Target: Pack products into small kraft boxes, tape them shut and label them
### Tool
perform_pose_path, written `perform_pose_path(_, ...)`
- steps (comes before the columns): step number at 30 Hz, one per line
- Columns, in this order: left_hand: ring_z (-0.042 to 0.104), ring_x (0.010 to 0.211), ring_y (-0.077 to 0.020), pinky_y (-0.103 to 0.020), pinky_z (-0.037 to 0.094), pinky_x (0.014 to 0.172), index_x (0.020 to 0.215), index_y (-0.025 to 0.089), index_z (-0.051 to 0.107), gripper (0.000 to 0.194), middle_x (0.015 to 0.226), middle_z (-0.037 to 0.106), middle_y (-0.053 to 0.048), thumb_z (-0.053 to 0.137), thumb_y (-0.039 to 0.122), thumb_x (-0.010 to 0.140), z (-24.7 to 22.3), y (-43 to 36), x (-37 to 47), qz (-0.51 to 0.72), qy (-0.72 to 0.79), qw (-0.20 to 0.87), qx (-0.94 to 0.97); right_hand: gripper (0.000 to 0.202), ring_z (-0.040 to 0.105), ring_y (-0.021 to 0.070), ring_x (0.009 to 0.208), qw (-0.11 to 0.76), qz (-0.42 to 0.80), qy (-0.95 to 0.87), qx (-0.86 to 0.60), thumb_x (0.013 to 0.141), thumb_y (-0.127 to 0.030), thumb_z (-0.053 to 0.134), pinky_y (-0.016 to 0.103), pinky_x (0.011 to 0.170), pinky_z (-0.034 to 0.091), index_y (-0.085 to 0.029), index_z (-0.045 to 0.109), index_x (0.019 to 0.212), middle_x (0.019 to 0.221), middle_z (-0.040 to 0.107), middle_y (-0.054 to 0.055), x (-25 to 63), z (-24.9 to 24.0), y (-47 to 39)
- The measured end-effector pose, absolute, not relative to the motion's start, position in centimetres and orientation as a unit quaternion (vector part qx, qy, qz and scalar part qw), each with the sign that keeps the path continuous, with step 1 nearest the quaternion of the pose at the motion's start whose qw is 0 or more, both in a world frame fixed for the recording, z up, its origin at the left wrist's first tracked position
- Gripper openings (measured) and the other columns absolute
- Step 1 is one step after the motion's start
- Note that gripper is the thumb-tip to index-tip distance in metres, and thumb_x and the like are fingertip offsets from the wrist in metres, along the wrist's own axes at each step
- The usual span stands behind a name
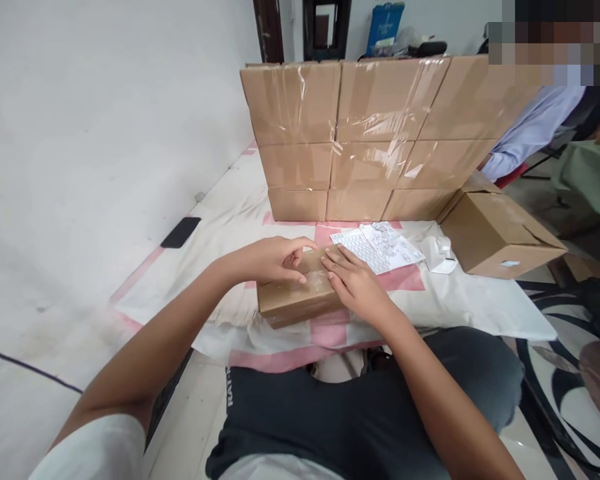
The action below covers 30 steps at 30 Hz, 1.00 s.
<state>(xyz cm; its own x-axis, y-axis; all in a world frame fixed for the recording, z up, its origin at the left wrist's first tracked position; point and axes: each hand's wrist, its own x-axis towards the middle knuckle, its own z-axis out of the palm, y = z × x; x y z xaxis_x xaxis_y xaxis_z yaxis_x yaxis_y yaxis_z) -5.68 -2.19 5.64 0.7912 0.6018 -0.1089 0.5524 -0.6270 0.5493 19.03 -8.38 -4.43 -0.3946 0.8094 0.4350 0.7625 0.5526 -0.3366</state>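
Observation:
A cardboard box (295, 303) with clear tape across its top lies on the cloth-covered table right in front of me. My left hand (280, 260) is over the box's left part, thumb and fingers curved apart with a gap between them; nothing shows in it. Fingers extended, my right hand (353, 280) rests flat on the right part of the box's top. Beyond the box lie printed sheets (380, 247) with drawings and rows of small marks. To their right stands a white tape dispenser (439, 255).
A wall of stacked, taped cardboard boxes (365, 140) rises at the table's back. Another carton (500, 230) sits at the right edge. A black phone (181, 232) lies by the left wall. A person's light blue sleeve (535, 133) shows behind the stack.

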Motion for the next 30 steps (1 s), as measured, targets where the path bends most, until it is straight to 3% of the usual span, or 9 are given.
perform_pose_path(8,0.059,0.075,-0.0164,-0.027,0.038,0.069,0.144,0.024,0.05,0.076,0.088,0.063,0.001,0.072,0.058,0.08,4.8,-2.2,-8.4,0.016,0.388,0.284,0.877,0.047,0.034,0.0323,0.154,0.28,0.047,-0.831,-0.478,0.107,-0.028,0.037,0.057,0.124,0.038,-0.014,0.063,0.144,0.154,0.054,0.009,19.3,-4.7,-8.6)
perform_pose_path(13,0.062,0.095,-0.0225,-0.029,0.039,0.078,0.148,0.027,0.048,0.076,0.106,0.068,-0.004,0.069,0.058,0.082,4.0,-2.4,-8.9,0.001,0.42,0.216,0.882,0.047,0.035,0.0324,0.154,0.288,0.051,-0.827,-0.48,0.107,-0.028,0.038,0.058,0.122,0.039,-0.016,0.064,0.143,0.153,0.055,0.008,19.1,-4.8,-8.5)
perform_pose_path(18,0.049,0.117,-0.033,-0.04,0.038,0.096,0.142,0.021,0.055,0.08,0.126,0.066,-0.013,0.069,0.068,0.079,3.0,-2.3,-9.6,0.048,0.417,0.111,0.901,0.047,0.037,0.0324,0.153,0.301,0.046,-0.827,-0.472,0.106,-0.029,0.038,0.057,0.123,0.039,-0.014,0.065,0.142,0.15,0.058,0.01,19.0,-5.0,-8.4)
perform_pose_path(25,0.061,0.107,-0.0224,-0.035,0.047,0.095,0.113,0.021,0.066,0.043,0.12,0.069,-0.006,0.049,0.057,0.096,-0.4,-1.7,-9.9,0.165,0.46,0.347,0.8,0.047,0.04,0.0323,0.151,0.299,0.033,-0.822,-0.484,0.106,-0.028,0.037,0.055,0.122,0.042,-0.013,0.067,0.139,0.149,0.059,0.009,18.7,-5.0,-8.4)
perform_pose_path(27,0.062,0.113,-0.0237,-0.036,0.048,0.097,0.121,0.022,0.064,0.047,0.127,0.067,-0.007,0.055,0.058,0.092,-0.6,-1.9,-10.1,0.169,0.47,0.365,0.786,0.046,0.042,0.0318,0.15,0.301,0.031,-0.815,-0.495,0.106,-0.028,0.037,0.054,0.121,0.043,-0.015,0.069,0.137,0.149,0.06,0.008,18.5,-5.0,-8.5)
perform_pose_path(30,0.06,0.122,-0.0271,-0.037,0.052,0.098,0.147,0.024,0.045,0.084,0.147,0.053,-0.013,0.075,0.06,0.077,-0.3,-2.4,-10.8,0.111,0.471,0.399,0.779,0.046,0.042,0.031,0.149,0.309,0.03,-0.805,-0.505,0.106,-0.027,0.036,0.052,0.122,0.043,-0.014,0.07,0.135,0.147,0.061,0.008,18.2,-5.0,-8.5)
